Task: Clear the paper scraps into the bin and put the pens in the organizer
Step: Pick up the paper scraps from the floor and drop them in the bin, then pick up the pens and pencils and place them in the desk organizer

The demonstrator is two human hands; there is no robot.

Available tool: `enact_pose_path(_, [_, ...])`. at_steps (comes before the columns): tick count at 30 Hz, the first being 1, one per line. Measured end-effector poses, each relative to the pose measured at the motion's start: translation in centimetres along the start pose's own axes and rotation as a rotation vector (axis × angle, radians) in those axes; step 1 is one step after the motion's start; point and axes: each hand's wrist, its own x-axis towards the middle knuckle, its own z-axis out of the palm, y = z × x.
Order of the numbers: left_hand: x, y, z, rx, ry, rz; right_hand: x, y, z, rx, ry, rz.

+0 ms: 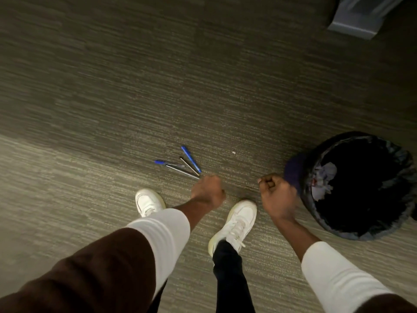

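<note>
The carpeted floor (112, 86) fills the view, with a grey object (356, 21) cut off at the top right corner; whether it is the organizer cannot be told. The black-lined bin (397, 220) stands at right, crumpled paper scraps (322, 179) lying inside against its near wall. Two white shoes (239, 222) stand between the arms.

The right hand (278, 195) hangs just beside the bin's rim, its grip curled into a loose fist; nothing visible in it. The left hand (207, 192) is lower and nearer the pens (180, 164), its fingers curled under, so I cannot tell whether the grip has closed on anything.

The pens lie fanned on the floor just ahead and left of the left hand, their near tips converging almost at its knuckles and their long axes running away up-left. The left hand is plainly better placed for gathering them. One tiny white scrap (234, 152) remains on the carpet, apart, between pens and bin.
</note>
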Motion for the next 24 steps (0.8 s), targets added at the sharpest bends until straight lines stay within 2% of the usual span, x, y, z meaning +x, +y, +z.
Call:
enact_pose_path(6, [1.6,-5.8,0.0,0.001,-0.014,-0.060,1.9,-1.2,4.7,-0.105,-0.158,-0.021])
enact_pose_path(9, [4.1,-8.0,0.4,0.001,-0.017,-0.067,4.6,-1.0,8.6,-0.116,-0.206,0.030])
enact_pose_path(12, [7.7,-10.6,1.5,-0.032,-0.038,-0.126,7.7,-0.6,12.7,-0.143,-0.174,-0.008])
enact_pose_path(18, [14.7,-15.3,6.2,-0.458,-0.045,-0.487,13.9,1.6,20.0,-0.220,-0.125,-0.089])
enact_pose_path(22, [17.2,-16.6,8.8,-0.899,0.033,-0.636,16.0,2.7,22.5,-0.212,-0.130,-0.138])
enact_pose_path(24, [17.8,-16.7,9.2,-1.034,0.044,-0.691,16.6,3.0,23.1,-0.154,-0.144,-0.111])
